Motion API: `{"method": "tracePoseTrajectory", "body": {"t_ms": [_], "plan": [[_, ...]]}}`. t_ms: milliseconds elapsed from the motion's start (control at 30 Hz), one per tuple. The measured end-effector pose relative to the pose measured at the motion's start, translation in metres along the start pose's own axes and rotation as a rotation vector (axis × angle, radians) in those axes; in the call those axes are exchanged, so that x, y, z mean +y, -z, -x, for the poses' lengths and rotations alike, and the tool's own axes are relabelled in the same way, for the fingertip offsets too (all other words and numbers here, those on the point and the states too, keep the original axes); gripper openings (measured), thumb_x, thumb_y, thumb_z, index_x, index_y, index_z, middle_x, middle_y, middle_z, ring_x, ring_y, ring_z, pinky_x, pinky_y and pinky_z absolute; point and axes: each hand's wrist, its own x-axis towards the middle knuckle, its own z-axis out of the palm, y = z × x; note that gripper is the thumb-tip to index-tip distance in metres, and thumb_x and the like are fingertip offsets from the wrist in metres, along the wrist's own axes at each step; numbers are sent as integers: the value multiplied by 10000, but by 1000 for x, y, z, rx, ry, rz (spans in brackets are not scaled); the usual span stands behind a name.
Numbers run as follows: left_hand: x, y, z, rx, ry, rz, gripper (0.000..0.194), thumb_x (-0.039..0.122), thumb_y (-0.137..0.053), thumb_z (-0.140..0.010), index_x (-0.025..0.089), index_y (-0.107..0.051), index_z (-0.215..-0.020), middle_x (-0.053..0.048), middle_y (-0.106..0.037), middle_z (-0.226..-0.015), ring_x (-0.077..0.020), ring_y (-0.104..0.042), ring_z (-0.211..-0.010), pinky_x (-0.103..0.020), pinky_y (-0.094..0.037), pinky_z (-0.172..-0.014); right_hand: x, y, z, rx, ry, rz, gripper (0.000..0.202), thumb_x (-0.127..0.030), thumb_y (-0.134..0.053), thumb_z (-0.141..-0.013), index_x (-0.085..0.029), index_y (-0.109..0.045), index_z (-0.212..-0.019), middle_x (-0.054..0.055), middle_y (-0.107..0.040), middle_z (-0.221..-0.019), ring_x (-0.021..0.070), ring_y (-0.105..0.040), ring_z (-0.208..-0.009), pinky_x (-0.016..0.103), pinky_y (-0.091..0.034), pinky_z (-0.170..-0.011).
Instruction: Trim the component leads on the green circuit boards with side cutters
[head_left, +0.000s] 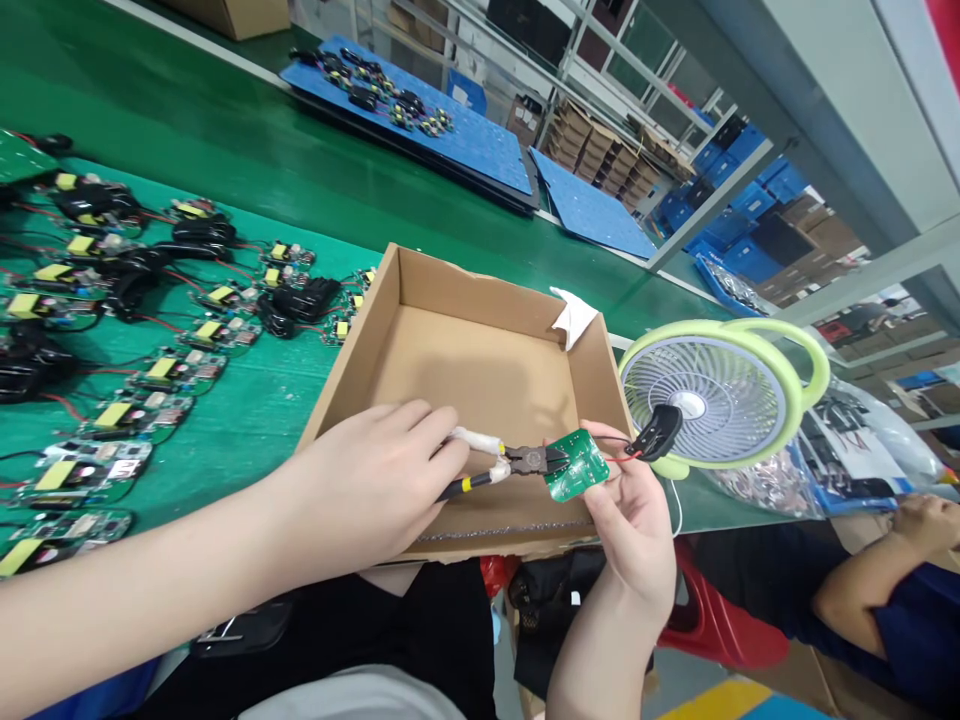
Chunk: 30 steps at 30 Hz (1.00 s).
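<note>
My left hand (382, 475) is wrapped round the handles of a pair of pliers (529, 460), whose dark jaws reach the left edge of a green circuit board (577, 466). Between the thumb and fingers of my right hand (634, 510) the board is pinched, its solder side facing up. Red and black wires run from it to a black cable bundle (658, 432) at its right. Both hands are over the near part of an open cardboard box (480, 360). Whether the jaws grip anything on the board is too small to tell.
Several boards with black cables (161, 370) lie on the green mat at the left. A green fan (705, 400) stands right of the box. Blue sheets (480, 150) lie behind, some boards on them. Another person's arm (862, 590) is at the lower right.
</note>
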Motion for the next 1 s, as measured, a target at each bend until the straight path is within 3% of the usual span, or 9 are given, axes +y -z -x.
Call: {"method": "tracePoseTrajectory", "body": {"t_ms": [200,400,700,833,1000], "plan": [[0,-2,4,62,7,16,149,46,-574,-794,187,-617,-818,-63,-564,-792,-249,-575,-687,-360,-445,-601,1,2,1,21,-7,47,429,-394,-774,-901,-227,-618,-1265,99,-749,-1041,255,-739,-933,358,-614,-778],[0,1,6,30,36,18,160,51,-552,-798,197,-614,-819,-57,-571,-780,-246,-579,-668,-359,-443,-583,1,2,1,21,-23,61,472,-439,-781,-884,-236,-607,-1273,100,-744,-1056,262,-731,-890,368,-603,-740],[1,-3,7,34,48,-11,185,30,-524,-807,190,-611,-841,-59,-571,-782,-247,-578,-677,-356,-430,-580,3,3,1,37,20,50,398,-377,-792,-890,-239,-664,-1241,94,-697,-1211,176,-680,-827,287,-580,-722],[1,-5,3,87,48,96,42,190,-557,-886,168,-593,-894,-72,-561,-823,-264,-571,-725,-381,-449,-623,4,5,1,52,18,33,402,-342,-780,-904,-245,-652,-1273,84,-704,-1165,178,-685,-852,283,-589,-749],[0,0,1,26,93,304,188,201,-428,-962,151,-558,-1088,-94,-610,-958,-274,-585,-853,-399,-476,-735,6,5,1,59,31,26,394,-309,-778,-911,-248,-658,-1282,68,-712,-1149,159,-687,-895,237,-583,-772]]}}
